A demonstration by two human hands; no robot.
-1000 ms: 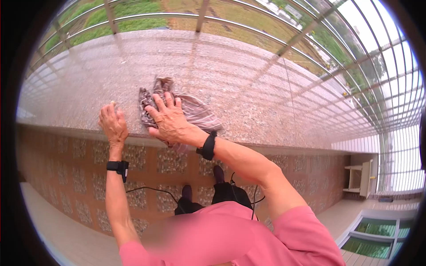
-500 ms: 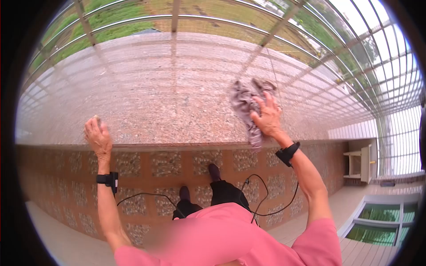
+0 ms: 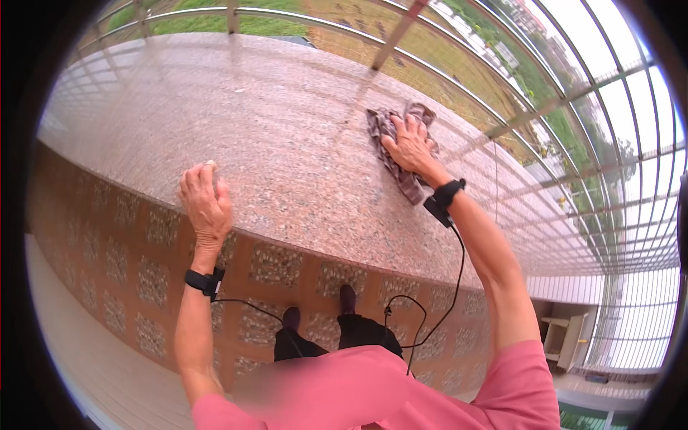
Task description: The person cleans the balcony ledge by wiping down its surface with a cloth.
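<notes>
A crumpled brown-and-grey patterned rag (image 3: 390, 154) lies on the speckled pink granite ledge (image 3: 287, 172). Pressed down onto it is my right hand (image 3: 412, 147), fingers bent into its folds and gripping it. One end of the rag trails toward the ledge's front edge. My left hand (image 3: 206, 202) rests at the front edge, away from the rag, its fingers curled and drawn together. Something small and pale shows at those fingertips, too small to name. Each wrist carries a black strap with a small box and a cable.
Metal railing bars (image 3: 401, 36) run along the ledge's far side, with grass beyond. Below the ledge is a pebble-panelled floor (image 3: 276, 265), where my feet stand. A loose black cable (image 3: 423, 315) hangs by my body. A pale shelf unit (image 3: 566, 337) stands at the right.
The view has turned, so the ledge now slants down to the right. The right hand and rag sit closer to the railing side. My left hand appears further right, still by the front edge.
</notes>
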